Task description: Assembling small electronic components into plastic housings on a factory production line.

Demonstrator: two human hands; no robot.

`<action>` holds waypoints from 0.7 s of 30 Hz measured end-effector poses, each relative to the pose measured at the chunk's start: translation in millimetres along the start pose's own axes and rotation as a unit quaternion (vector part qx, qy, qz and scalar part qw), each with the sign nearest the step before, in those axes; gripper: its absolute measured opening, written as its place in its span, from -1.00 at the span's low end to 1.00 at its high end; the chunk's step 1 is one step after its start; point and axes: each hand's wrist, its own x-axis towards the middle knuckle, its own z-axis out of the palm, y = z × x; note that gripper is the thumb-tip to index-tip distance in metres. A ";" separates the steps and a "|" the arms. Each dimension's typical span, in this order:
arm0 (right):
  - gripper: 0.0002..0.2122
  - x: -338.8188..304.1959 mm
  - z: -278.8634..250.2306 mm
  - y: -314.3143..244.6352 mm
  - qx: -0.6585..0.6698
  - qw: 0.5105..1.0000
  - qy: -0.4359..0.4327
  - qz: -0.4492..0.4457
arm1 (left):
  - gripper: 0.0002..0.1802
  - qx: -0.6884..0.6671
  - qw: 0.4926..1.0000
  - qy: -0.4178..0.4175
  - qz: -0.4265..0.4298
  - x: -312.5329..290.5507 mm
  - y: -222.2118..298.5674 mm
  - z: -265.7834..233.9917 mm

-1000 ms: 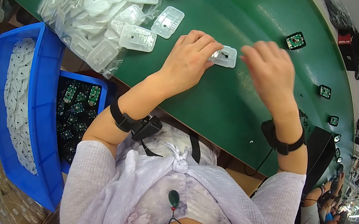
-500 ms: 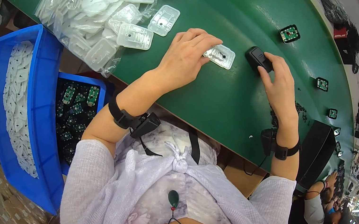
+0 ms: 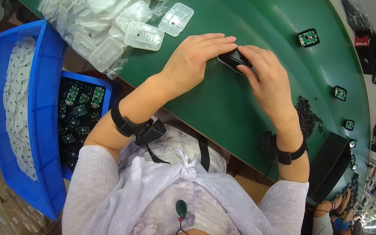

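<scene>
Both hands, left (image 3: pixel 193 60) and right (image 3: pixel 267 79), pinch a small black casing (image 3: pixel 232 59) on the green counter (image 3: pixel 265 20); it looks light, rigid, best gripped by its edges

Clear trays (image 3: pixel 116 9) left of hands, on table (image 3: pixel 229 110); bins (image 3: pixel 44 107) below-left
</scene>
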 end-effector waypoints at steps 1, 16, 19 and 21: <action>-0.69 0.3 0.8 -0.1 0.003 1.000 -0.003 0.000 | -0.47 0.013 1.000 -0.006 0.002 -0.9 -0.6 -0.2; -0.68 8.2 -3.1 21.0 0.218 0.961 -0.041 0.167 | -0.51 0.159 0.984 -0.042 0.068 16.4 3.0 1.3; -0.71 15.2 -3.5 26.9 0.401 0.879 0.029 0.254 | -0.58 0.082 0.996 -0.027 -0.011 22.2 4.0 0.2; -0.66 9.9 -5.8 20.2 0.448 0.853 0.032 0.265 | -0.61 0.007 0.996 -0.024 -0.085 24.6 7.9 -3.6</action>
